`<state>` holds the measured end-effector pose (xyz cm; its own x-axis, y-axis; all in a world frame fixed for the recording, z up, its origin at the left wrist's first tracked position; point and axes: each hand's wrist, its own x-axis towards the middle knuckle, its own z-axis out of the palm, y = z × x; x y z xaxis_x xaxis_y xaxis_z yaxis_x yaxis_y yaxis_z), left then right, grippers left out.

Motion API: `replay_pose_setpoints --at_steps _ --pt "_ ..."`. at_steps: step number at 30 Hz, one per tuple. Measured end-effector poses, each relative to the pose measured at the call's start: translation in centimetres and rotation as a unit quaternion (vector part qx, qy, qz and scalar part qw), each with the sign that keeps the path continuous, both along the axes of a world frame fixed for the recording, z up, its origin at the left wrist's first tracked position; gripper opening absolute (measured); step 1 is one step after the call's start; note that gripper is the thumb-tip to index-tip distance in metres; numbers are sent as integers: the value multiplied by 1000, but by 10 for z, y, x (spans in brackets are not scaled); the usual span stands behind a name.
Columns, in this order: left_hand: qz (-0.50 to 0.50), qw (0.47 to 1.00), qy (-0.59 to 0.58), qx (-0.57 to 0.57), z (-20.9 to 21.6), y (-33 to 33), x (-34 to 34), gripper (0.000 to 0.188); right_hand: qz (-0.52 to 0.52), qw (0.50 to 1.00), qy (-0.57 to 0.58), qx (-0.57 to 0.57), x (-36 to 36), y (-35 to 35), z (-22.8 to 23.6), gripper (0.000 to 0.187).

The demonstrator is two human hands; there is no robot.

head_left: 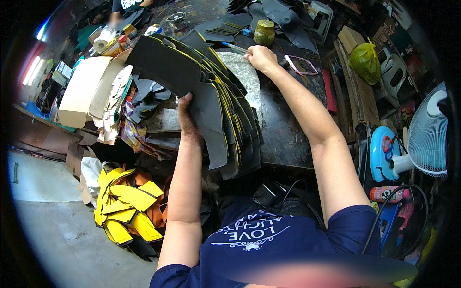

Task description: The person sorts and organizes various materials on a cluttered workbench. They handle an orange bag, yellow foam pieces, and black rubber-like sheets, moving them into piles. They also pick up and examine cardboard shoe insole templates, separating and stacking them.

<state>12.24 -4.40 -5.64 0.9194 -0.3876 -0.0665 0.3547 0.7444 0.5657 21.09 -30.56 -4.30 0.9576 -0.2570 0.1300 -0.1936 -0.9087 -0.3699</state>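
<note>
My left hand [186,113] is closed on the lower edge of a thick, fanned stack of black cut pieces [192,72] with yellow showing between the layers. The stack is held up at the near edge of the dark worktable. Farther right, my right hand [261,58] pinches a pen [234,48] with a blue end over a pale grey slab [247,81] on the tabletop. A green-gold jar [264,32] stands just beyond that hand, and pink-framed glasses [301,66] lie to its right.
Yellow-and-black pieces [129,201] are heaped at lower left. Cardboard [84,89] and fabric scraps flank the table's left side. A fan [427,134] stands at right, near a green-yellow plastic bag [365,62]. Black sheets [281,19] cover the table's far end. Another person [127,6] is across the table.
</note>
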Motion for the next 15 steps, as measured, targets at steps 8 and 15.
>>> replay_pose_setpoints --at_steps 8,15 --pt "-35 998 -57 17 -5 3 -6 64 272 796 163 515 -55 42 8 15" --pt "-15 993 -95 69 -5 -4 -12 67 157 706 145 675 -98 43 23 15"
